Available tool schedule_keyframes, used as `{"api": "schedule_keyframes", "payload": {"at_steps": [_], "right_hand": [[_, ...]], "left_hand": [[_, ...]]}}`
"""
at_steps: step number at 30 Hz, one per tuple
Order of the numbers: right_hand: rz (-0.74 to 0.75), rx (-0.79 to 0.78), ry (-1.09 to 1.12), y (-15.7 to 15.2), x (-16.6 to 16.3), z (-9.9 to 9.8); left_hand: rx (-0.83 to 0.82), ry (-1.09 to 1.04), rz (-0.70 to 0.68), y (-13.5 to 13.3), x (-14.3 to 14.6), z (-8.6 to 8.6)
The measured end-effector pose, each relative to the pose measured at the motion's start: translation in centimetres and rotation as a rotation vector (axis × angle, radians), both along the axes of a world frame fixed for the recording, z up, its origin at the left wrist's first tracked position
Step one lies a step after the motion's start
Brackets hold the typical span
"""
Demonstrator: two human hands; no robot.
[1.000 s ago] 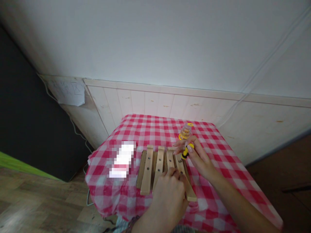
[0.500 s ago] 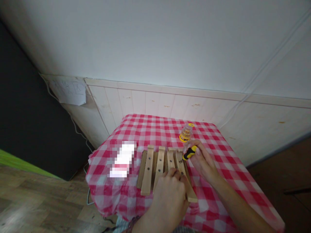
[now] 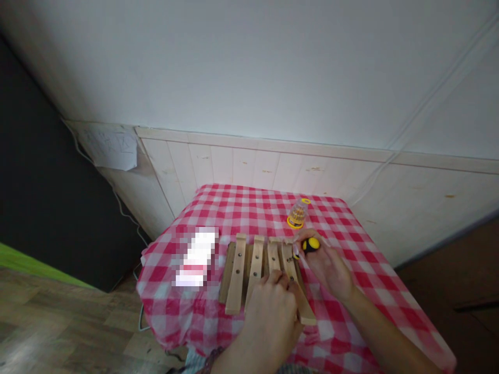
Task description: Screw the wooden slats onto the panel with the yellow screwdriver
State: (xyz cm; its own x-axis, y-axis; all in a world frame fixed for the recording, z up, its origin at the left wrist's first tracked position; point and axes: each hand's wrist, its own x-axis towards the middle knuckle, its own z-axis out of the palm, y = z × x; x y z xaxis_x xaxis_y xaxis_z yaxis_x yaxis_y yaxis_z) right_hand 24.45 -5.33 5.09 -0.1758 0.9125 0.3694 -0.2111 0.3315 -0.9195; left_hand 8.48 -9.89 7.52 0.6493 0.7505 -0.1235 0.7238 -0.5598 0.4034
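Observation:
A slatted wooden frame lies on a table with a red-and-white checked cloth. My left hand rests closed on the near ends of its right-hand slats and presses them down. My right hand is wrapped round a yellow-and-black screwdriver, held over the far end of the rightmost slat. The screwdriver's tip is hidden behind my fingers.
A clear bit holder with a yellow base stands just beyond the frame. A blurred white and red object lies left of the frame. White panelled wall runs behind the table; wooden floor lies to the left.
My right hand has drawn the screwdriver back from the bit holder and turned it, so its round end now faces the camera. My left hand has stayed put.

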Motion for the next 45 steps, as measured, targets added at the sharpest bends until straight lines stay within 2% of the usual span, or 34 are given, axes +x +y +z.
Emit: {"api": "schedule_keyframes", "payload": {"at_steps": [8, 16, 22, 28, 31, 34, 38, 41, 45], "right_hand": [[-0.007, 0.114, -0.188, 0.3, 1.2, 0.6], [-0.024, 0.091, -0.056, -0.1, 0.2, 0.8], [0.065, -0.043, 0.026, -0.2, 0.1, 0.4], [-0.018, 0.112, -0.217, 0.4, 1.5, 0.1], [0.007, 0.145, -0.171, 0.4, 1.5, 0.7], [0.048, 0.127, -0.114, 0.2, 1.1, 1.0], [-0.016, 0.064, -0.093, -0.1, 0.4, 0.7], [0.028, -0.001, -0.040, -0.2, 0.3, 0.5], [0.051, 0.002, -0.109, -0.2, 1.0, 0.6]], "left_hand": [[0.006, 0.002, -0.005, 0.0, 0.0, 0.1], [-0.011, -0.030, 0.013, 0.0, 0.0, -0.2], [-0.015, -0.013, 0.007, 0.2, 0.1, -0.4], [-0.008, -0.031, 0.011, 0.1, 0.0, -0.5], [-0.012, -0.038, 0.012, 0.1, 0.0, -0.4], [-0.015, -0.034, 0.002, 0.1, -0.1, -0.4], [-0.020, -0.039, 0.005, 0.0, -0.1, -0.3], [-0.021, -0.047, 0.015, 0.0, -0.1, -0.3], [-0.014, -0.041, 0.015, 0.1, -0.1, -0.3]]}}
